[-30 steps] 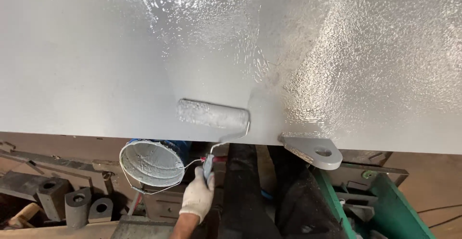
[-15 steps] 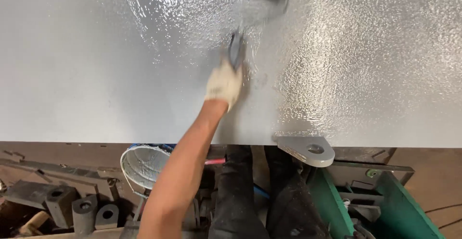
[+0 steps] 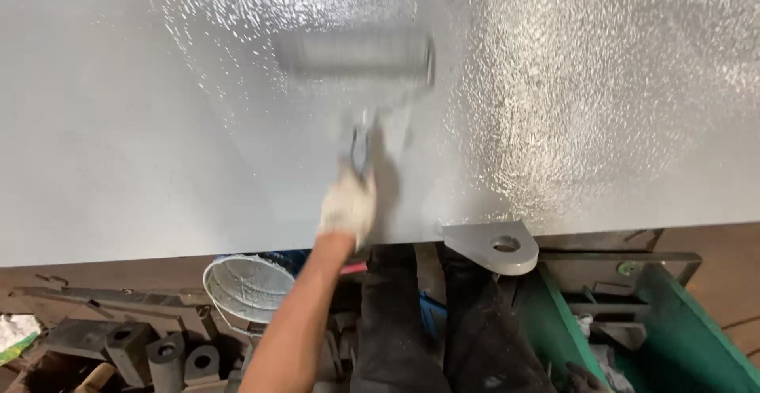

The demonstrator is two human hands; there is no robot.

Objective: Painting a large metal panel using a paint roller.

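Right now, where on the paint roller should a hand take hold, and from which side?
Grip the paint roller by its handle, coming from below, the near edge of the grey panel. The thin frame runs down from the wet sleeve to that handle, so it is the only dry part. The gloved hand grips there; which hand it is cannot be told.

Roller lies on the panel, above the gloved hand. Bucket sits below the panel edge, left of the lug; bin at right.
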